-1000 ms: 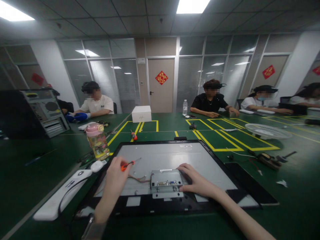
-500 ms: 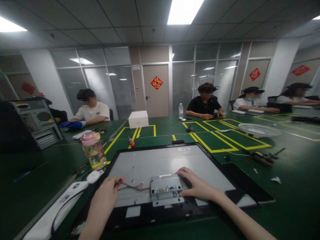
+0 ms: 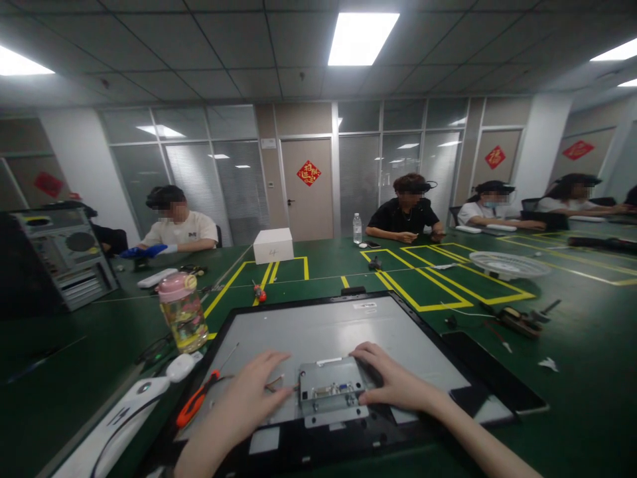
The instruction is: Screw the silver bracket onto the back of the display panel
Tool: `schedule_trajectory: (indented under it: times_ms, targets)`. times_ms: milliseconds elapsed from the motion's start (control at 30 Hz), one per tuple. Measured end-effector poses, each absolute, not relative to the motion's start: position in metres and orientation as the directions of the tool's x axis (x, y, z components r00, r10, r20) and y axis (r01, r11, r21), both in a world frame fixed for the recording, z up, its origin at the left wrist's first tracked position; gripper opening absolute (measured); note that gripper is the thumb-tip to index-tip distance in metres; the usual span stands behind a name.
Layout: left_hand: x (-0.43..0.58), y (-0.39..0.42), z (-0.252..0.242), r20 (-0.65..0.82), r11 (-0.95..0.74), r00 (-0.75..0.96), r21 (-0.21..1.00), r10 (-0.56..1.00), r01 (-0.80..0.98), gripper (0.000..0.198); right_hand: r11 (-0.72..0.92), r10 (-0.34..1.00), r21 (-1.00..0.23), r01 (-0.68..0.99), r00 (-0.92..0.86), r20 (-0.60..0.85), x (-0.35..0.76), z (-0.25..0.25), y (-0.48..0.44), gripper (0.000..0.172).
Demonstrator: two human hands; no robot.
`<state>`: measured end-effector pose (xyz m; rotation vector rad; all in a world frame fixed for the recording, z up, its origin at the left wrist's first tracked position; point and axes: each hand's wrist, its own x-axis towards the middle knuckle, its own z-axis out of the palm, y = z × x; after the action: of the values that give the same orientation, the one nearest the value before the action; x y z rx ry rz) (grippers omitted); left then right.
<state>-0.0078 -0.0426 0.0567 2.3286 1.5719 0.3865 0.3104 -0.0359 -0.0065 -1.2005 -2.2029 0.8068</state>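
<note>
A flat display panel (image 3: pixel 279 323) with a black frame lies in front of me. On it sits a small metal box (image 3: pixel 331 382) with a row of ports along its near side. My right hand (image 3: pixel 391 382) grips the box's right edge, fingers at the back corner and thumb at the front. My left hand (image 3: pixel 249 398) is just left of the box, thumb and fingers spread, holding nothing. An orange-and-black screwdriver (image 3: pixel 196 401) lies on the panel's left side, next to my left wrist. Thin wires at the box's left side are partly hidden behind my left hand.
Left of the panel stand a pink-lidded bottle (image 3: pixel 183 315) and a white power strip (image 3: pixel 124 411). A computer case (image 3: pixel 62 255) is at the far left. A black flat panel (image 3: pixel 492 368) lies to the right. A white box (image 3: pixel 273 246) sits ahead; several people sit across the table.
My left hand has let go of the screwdriver, which now lies at the panel's left, and has moved right, opening toward the metal box. My right hand stays on the box.
</note>
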Motion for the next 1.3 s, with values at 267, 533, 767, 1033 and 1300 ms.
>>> schedule_trajectory:
  times_ms: [267, 533, 767, 1033, 1300]
  targets:
    - [0.009, -0.014, 0.022, 0.021, -0.434, 0.525, 0.591, 0.851, 0.680, 0.067, 0.429, 0.872, -0.711, 0.557, -0.462, 0.164, 0.308, -0.006, -0.035, 0.061]
    - [0.010, -0.012, 0.029, 0.157, -0.491, 0.520, 0.628, 0.840, 0.603, 0.058, 0.478, 0.861, -0.751, 0.456, -0.410, 0.300, 0.303, 0.007, -0.033, 0.043]
    - [0.011, 0.000, 0.016, 0.184, -0.481, 0.485, 0.631, 0.855, 0.609, 0.064, 0.458, 0.882, -0.719, 0.522, -0.367, 0.296, 0.307, -0.004, -0.021, 0.063]
    - [0.010, 0.009, -0.004, 0.134, -0.428, 0.473, 0.681, 0.871, 0.594, 0.065, 0.428, 0.892, -0.678, 0.597, -0.401, 0.210, 0.307, -0.009, -0.017, 0.065]
    - [0.012, 0.004, 0.003, 0.172, -0.436, 0.463, 0.708, 0.870, 0.556, 0.066, 0.455, 0.883, -0.684, 0.570, -0.391, 0.260, 0.303, -0.006, -0.016, 0.060]
